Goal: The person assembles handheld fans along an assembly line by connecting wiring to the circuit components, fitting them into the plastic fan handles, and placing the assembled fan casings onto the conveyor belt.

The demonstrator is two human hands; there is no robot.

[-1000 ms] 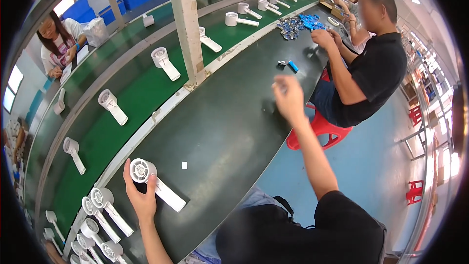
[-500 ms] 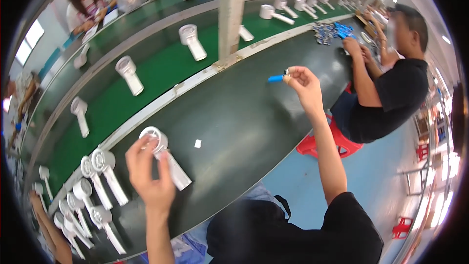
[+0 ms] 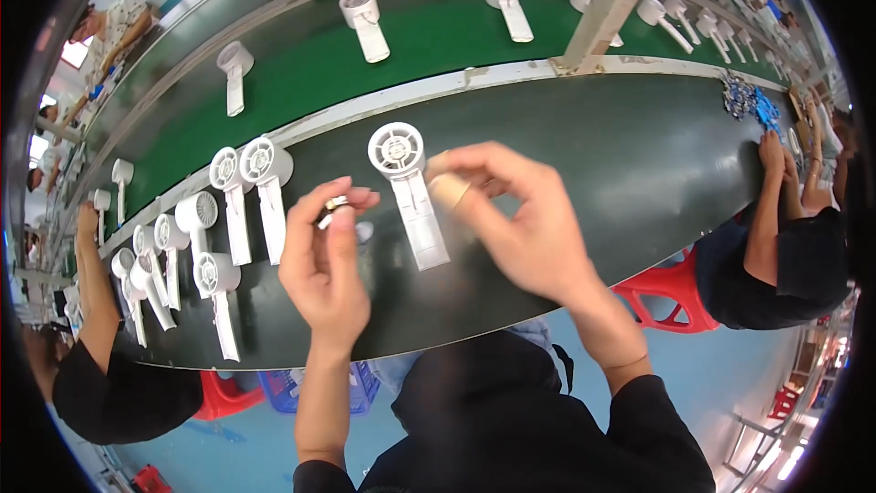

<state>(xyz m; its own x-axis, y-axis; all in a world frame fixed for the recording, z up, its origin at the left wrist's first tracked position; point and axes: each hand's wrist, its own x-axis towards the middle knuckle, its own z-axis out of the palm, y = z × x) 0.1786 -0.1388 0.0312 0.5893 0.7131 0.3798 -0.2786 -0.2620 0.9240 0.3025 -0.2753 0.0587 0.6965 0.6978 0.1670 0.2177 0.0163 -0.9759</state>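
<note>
Two bare hands, left hand (image 3: 321, 260) and right hand (image 3: 520, 219), forearms uncovered, black sleeves showing just behind the forearms, person wearing a black top, a tan adhesive bandage wrapping one right fingertip (image 3: 449, 190), no gloves, no rings showing
</note>
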